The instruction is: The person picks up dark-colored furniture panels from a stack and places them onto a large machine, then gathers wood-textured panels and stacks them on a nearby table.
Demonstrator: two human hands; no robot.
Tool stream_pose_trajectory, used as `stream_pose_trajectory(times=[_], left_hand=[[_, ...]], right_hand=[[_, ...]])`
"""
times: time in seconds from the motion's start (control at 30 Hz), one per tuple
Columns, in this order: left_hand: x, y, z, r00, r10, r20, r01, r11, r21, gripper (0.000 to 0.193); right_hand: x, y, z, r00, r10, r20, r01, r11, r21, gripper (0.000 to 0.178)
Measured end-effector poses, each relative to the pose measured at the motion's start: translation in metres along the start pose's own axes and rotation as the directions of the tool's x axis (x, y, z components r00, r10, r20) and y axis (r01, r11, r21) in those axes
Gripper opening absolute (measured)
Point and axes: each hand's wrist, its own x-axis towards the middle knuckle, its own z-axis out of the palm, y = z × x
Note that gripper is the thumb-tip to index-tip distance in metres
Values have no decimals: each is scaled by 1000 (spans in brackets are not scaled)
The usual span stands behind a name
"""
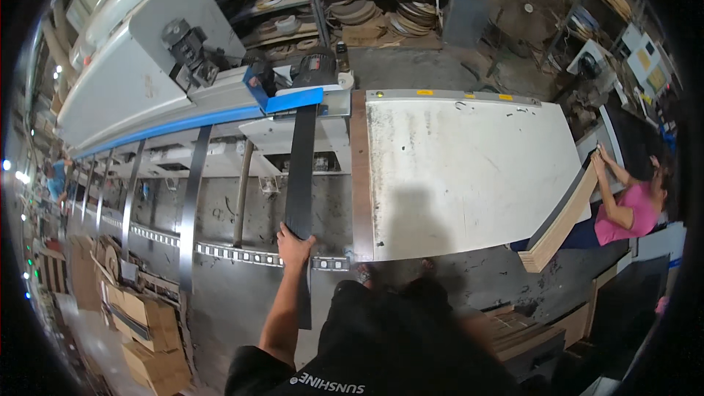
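A long, narrow black board lies across the machine's side rail, its far end under a blue guard. My left hand spans the near part of this board, thumb and fingers at its two edges. Past the hand, the board's near end hangs out toward my body. To the right of my body, a blurred skin-toned patch appears to be my right hand or forearm. Its fingers cannot be made out, nor whether it holds anything.
A white work table stands to the right of the board. At its right end, a person in a pink top handles a stack of long strips. Metal bars and a roller rail extend left. Cardboard boxes stand lower left.
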Motion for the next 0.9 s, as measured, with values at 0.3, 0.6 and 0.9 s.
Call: stream_pose_trajectory(times=[0.3,0.6,0.9], left_hand=[[-46,49,1,999,5,48,2,989,-148,102],[-87,154,49,990,46,133,-24,986,-162,104],[-80,260,123,980,164,-110,-171,983,-64,99]], right_hand=[[5,67,-46,934,-237,266,-258,65,964,38],[-2,13,-119,980,87,181,-177,797,578,53],[-26,-113,-207,981,138,138,-145,989,39,54]])
